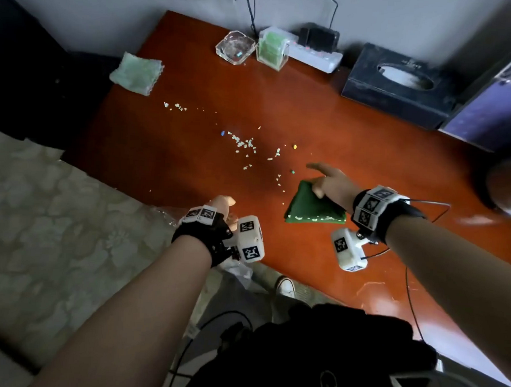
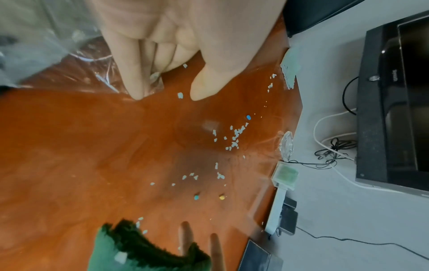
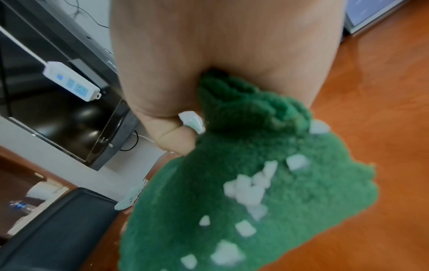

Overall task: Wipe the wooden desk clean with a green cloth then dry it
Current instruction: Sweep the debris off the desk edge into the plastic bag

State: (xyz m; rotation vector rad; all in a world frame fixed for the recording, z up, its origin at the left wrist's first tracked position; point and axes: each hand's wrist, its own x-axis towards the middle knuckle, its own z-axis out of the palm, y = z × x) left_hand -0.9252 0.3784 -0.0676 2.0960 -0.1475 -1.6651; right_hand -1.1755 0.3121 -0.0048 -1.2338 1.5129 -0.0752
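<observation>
- The wooden surface (image 1: 284, 99) is filling most of the head view, reddish brown and glossy, with its far edge against the wall.
- A dark tissue box (image 1: 401, 85) is sitting near the far right corner, and a white power strip (image 1: 315, 55) is lying along the far edge beside it.
- A pale green cloth (image 1: 136, 72) is lying at the far left corner, partly hanging over the left edge.
- The green cloth (image 1: 313, 207) is being held near the near edge, right of the middle, with its bottom hem touching the surface; white crumbs are sticking to it.
- The right hand (image 1: 332, 184) is gripping the top of this cloth, its fingers (image 3: 171, 135) clamped on the bunched fabric, while the index finger is pointing out.
- The left hand (image 1: 222, 207) is staying at the near edge, its fingers (image 2: 130, 73) curled on a clear plastic bag (image 2: 58, 45).
- A glass ashtray (image 1: 234, 47) and a small clear box (image 1: 272, 49) are standing near the far edge.
- Small white crumbs (image 1: 245, 145) are lying scattered over the middle of the surface, with a few coloured bits among them.
</observation>
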